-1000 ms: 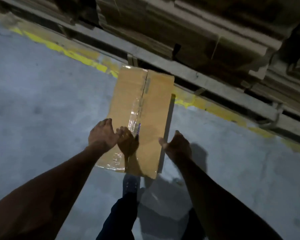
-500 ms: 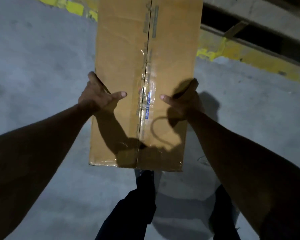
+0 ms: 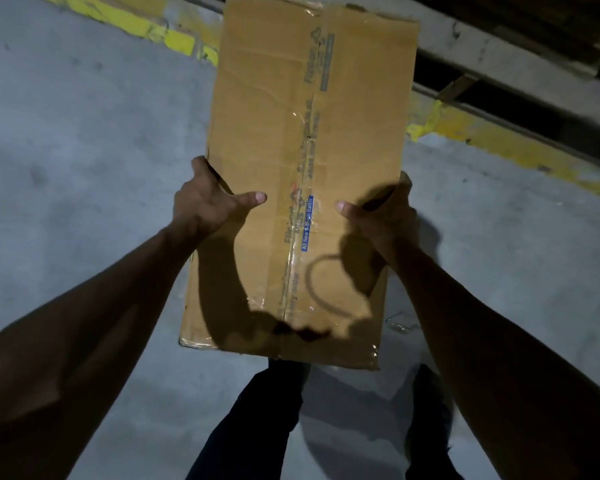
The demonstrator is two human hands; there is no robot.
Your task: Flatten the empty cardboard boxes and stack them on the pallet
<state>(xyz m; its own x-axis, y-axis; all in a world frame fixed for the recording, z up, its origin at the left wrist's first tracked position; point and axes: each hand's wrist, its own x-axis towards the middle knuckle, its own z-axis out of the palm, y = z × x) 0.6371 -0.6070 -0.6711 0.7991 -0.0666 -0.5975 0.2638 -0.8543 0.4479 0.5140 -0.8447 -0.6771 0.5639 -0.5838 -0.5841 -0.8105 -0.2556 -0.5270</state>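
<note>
One cardboard box [image 3: 302, 161] in view, held up off the floor, filling the centre of the frame from the top edge down to lower centre. I count one taped seam running lengthwise down its top face, clear tape with faded print and one small blue label near the middle. The box looks closed along that seam; I can't tell whether it's flattened or still has depth.

Two hands on it. Left hand [image 3: 208, 202], centre left of frame, grips the box's left long edge: thumb laid flat on the top face pointing toward the seam, fingers wrapped around the side and out of sight. Right hand [image 3: 381, 216], centre right, grips the right long edge in mirror fashion, thumb on top, fingers hidden behind the edge. Both thumbs are apart from the tape, one on each side of it.

Two bare forearms come in from the lower corners. Two dark trouser legs [image 3: 257, 420] visible at bottom centre, below the box.

Grey concrete floor [image 3: 84, 168] around it. One worn yellow painted line [image 3: 492, 140] crosses from upper left to right, behind the box. Dark racking base [image 3: 534, 57] in the upper right.
</note>
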